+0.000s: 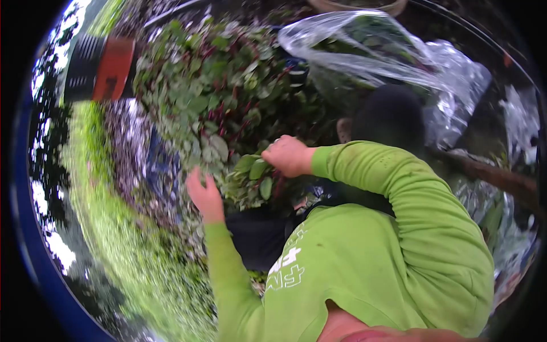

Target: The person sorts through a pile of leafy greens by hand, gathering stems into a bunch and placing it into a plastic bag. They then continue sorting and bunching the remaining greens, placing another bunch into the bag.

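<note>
My right hand (288,155) is closed around a small bunch of leafy stems (256,170), whose green leaves hang out below and to the left of the fingers. Lower and to the left, my left hand (204,196) has its fingers apart at the near edge of a large leafy pile (211,91) and holds nothing that I can see. The pile mixes green leaves with reddish-purple stems. Loose leaves lie between the two hands, over dark cloth (253,233).
A clear plastic bag (364,51) with greenery inside lies beyond my right arm. Beside it is a dark rounded shape (393,117), unclear to me. A black and orange container (108,68) stands at the upper left. More plastic (521,122) and a brown bar (496,174) are at right.
</note>
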The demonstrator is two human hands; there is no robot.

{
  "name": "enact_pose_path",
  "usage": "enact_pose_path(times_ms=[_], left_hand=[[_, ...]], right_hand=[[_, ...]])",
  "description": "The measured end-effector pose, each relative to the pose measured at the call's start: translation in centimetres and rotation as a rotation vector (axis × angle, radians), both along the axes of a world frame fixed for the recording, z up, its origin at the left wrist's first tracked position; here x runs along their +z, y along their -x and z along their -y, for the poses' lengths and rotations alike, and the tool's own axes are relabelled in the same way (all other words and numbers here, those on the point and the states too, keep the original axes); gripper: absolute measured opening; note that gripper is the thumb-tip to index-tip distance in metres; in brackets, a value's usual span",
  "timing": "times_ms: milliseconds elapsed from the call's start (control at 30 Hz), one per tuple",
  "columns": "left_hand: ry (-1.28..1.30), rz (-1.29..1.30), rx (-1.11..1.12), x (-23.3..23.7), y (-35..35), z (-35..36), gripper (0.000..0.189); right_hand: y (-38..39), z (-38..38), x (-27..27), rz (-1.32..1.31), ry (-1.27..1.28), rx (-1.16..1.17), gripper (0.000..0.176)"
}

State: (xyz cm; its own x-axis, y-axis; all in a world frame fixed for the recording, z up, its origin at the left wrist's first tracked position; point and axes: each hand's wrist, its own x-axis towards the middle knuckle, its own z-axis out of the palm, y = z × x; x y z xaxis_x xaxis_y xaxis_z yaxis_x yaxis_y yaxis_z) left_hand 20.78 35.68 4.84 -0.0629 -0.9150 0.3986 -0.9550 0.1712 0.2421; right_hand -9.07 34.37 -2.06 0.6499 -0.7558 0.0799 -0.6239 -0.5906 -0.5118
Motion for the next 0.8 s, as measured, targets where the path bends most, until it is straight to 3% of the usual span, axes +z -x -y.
enact_pose_path(times_ms=[33,133,167,200,267,333,400,500,533,567,600,700,800], left_hand=[[-0.066,-0.222,-0.035,1.0,3.8,-2.2,0.027],[-0.129,-0.212,-0.704,2.8,11.6,-7.7,0.009],[-0.351,-0.008,-0.746,3.1,12.8,-8.7,0.010],[-0.360,-0.103,-0.800,1.8,14.0,-8.5,0.009],[-0.144,-0.203,-0.763,-1.4,15.6,-4.8,0.007],[-0.015,-0.289,-0.656,-0.5,18.6,0.8,0.009],[0.028,-0.566,-0.638,1.1,23.4,6.2,0.014],[-0.087,-0.120,-0.623,3.9,29.6,13.7,0.032],[-0.109,0.037,-0.608,3.9,31.4,15.6,0.037],[-0.125,0.193,-0.600,3.9,33.3,17.5,0.042],[-0.130,0.336,-0.579,3.6,34.9,19.0,0.040],[-0.184,0.487,-0.563,2.9,37.0,21.2,0.035],[-0.245,0.468,-0.570,3.1,37.4,22.3,0.031]], right_hand=[[0.4,0.6,1.1,0.030,0.034,-0.068,0.032],[2.2,2.1,6.4,0.154,0.091,-0.256,0.036],[3.3,2.8,8.5,0.182,0.101,-0.311,0.038],[4.6,3.3,11.2,0.229,0.082,-0.358,0.039],[7.9,4.2,16.3,0.288,0.062,-0.468,0.045],[11.4,5.3,20.6,0.370,0.098,-0.546,0.056],[15.3,6.3,23.9,0.488,0.207,-0.586,0.061],[20.6,6.0,30.0,0.485,0.103,-0.585,0.053],[21.9,4.0,32.4,0.721,-0.060,-0.529,0.048],[22.9,4.2,32.5,0.763,-0.101,-0.554,0.047],[24.1,4.7,32.5,0.806,-0.143,-0.580,0.046],[27.5,5.8,30.0,0.864,-0.239,-0.546,0.065],[28.3,7.0,24.3,1.232,-0.525,-0.386,0.040]])
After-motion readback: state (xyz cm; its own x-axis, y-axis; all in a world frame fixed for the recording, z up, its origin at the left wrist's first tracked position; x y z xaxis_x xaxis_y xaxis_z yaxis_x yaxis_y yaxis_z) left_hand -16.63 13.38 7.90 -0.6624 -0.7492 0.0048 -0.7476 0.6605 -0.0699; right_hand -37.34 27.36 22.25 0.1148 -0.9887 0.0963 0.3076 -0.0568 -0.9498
